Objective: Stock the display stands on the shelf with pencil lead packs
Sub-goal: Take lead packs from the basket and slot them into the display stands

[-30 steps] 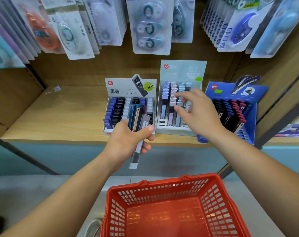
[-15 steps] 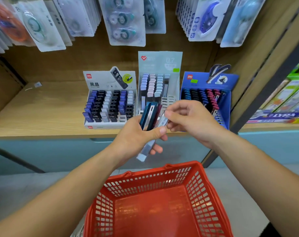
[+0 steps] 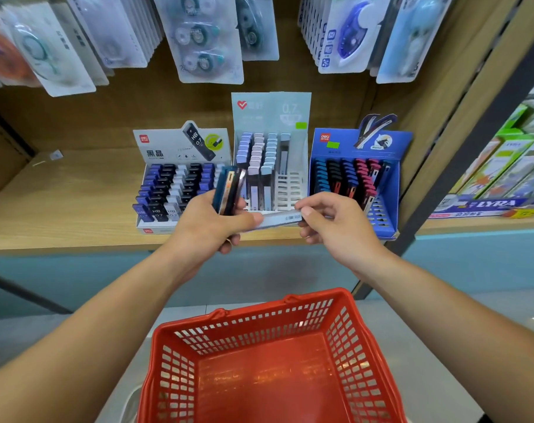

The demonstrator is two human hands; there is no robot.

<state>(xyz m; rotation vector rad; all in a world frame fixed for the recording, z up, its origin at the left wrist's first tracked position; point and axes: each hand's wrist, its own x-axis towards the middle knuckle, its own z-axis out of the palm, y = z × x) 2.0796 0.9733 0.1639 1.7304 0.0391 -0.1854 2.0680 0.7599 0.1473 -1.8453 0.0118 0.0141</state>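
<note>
Just before the middle stand (image 3: 290, 186), one lead pack (image 3: 277, 218) is pinched by the right hand (image 3: 339, 228), other packs (image 3: 229, 189) gripped by the left hand (image 3: 207, 230).

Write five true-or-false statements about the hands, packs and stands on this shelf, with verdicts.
1. The right hand pinches a pale pack. True.
2. The left hand holds nothing. False: it grips a bundle of packs.
3. The blue stand stands right of the middle stand. True.
4. The basket is blue. False: it is red.
5. The middle stand is full. False: its right column has bare slots.
</note>
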